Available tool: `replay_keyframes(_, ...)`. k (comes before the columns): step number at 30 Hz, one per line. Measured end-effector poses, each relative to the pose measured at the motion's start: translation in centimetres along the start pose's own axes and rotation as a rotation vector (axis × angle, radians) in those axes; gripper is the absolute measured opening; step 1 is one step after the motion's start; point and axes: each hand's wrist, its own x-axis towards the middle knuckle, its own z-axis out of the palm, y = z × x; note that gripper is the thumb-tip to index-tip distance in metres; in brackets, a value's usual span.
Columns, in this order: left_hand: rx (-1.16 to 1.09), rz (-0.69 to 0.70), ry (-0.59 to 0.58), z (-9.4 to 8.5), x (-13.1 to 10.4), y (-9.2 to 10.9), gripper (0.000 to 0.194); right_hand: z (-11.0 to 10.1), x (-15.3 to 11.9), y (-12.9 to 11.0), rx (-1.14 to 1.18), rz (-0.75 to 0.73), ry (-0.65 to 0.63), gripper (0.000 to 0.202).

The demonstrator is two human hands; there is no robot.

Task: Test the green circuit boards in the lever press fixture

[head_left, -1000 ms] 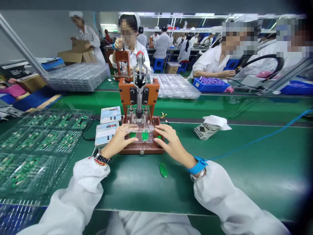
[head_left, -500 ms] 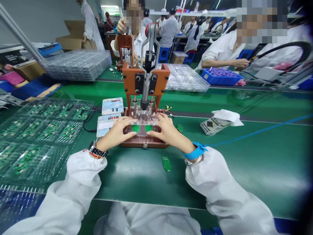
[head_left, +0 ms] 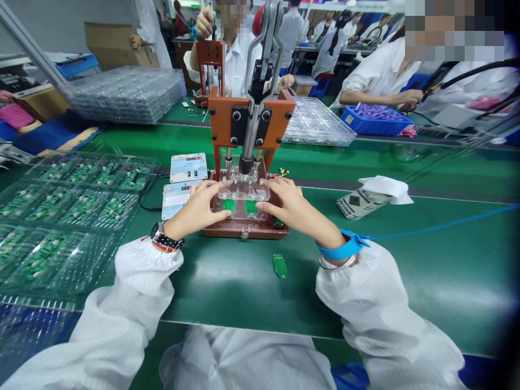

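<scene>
An orange press (head_left: 251, 119) with a metal lever stands in front of me. Two green circuit boards lie side by side in its base, the left board (head_left: 228, 205) and the right board (head_left: 251, 207), below a clear plate (head_left: 244, 189). My left hand (head_left: 203, 205) is at the left side of the fixture, thumb and fingers apart, its thumb tip beside the left board. On the other side my right hand (head_left: 290, 206) has its thumb at the right board and its fingers spread by the clear plate. A loose green board (head_left: 280, 266) lies on the green table (head_left: 227, 287).
Trays of boards (head_left: 81, 203) lie at the left, beside two display boxes (head_left: 188, 168). A carton with white tissue (head_left: 361, 200) stands at the right. Stacked clear trays (head_left: 125, 92), a blue bin (head_left: 371, 119) and people in white are beyond.
The view has tilted and shifted, so the press appears larger and slightly farther right. Both hands remain at the fixture. The person across now shows a second hand beside the press lever.
</scene>
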Motion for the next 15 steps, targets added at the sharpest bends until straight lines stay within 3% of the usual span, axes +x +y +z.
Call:
replay_keyframes(4,-0.108,0.015,-0.026,0.0,0.0,-0.5,0.063,-1.6,0.0,0.5,0.061,-0.016,0.093,0.046)
replay_keyframes(8,-0.197,0.03,0.001,0.4,-0.3,-1.1,0.06,-5.6,1.1,-0.7,0.154,-0.028,0.329,0.033)
replay_keyframes(12,-0.294,0.039,-0.018,1.0,-0.6,-1.3,0.057,-10.0,6.3,-3.6,0.382,0.066,0.603,0.032)
replay_keyframes(15,-0.395,0.035,-0.018,0.9,-0.7,-1.8,0.068,-12.4,12.0,-6.2,0.312,0.066,0.482,0.056)
